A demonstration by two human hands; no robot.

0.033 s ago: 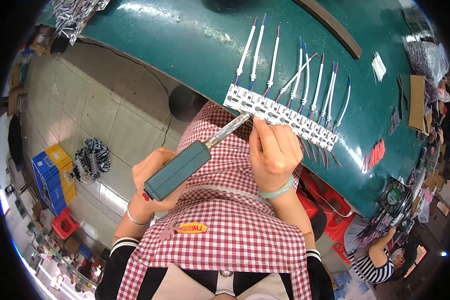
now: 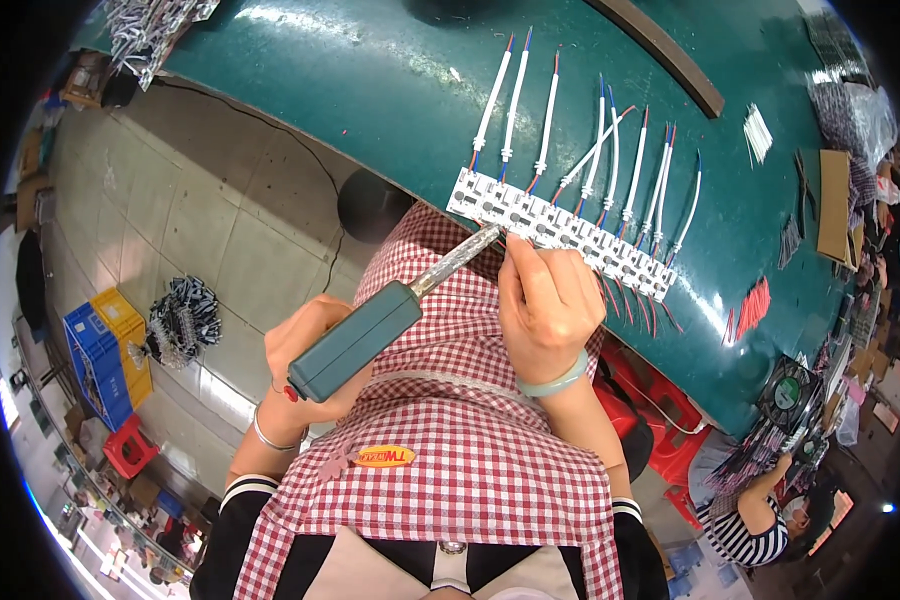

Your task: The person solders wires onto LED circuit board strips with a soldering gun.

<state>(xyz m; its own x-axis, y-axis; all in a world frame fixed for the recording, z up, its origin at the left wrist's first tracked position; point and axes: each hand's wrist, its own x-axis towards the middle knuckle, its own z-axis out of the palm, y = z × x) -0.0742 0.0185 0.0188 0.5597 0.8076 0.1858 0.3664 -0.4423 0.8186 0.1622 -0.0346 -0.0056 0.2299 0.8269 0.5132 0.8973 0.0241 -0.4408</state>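
Note:
My left hand [image 2: 305,328] grips the teal handle of a soldering iron [image 2: 355,340]. Its metal tip reaches the near edge of a long white strip of small circuit boards [image 2: 560,235] lying on the green table [image 2: 370,90]. Several white wires [image 2: 548,110] with red and blue ends run from the strip across the table. My right hand [image 2: 548,300], with a pale bangle at the wrist, has its fingers pinched together right beside the iron's tip. What they pinch is too small to see.
Red wire pieces [image 2: 755,300], a cardboard piece [image 2: 832,200] and a small fan [image 2: 790,390] lie to the right on the table. On the floor to the left are blue and yellow crates [image 2: 105,350], a wire bundle [image 2: 180,315] and a red stool [image 2: 125,445]. Another person in a striped top [image 2: 745,520] works at lower right.

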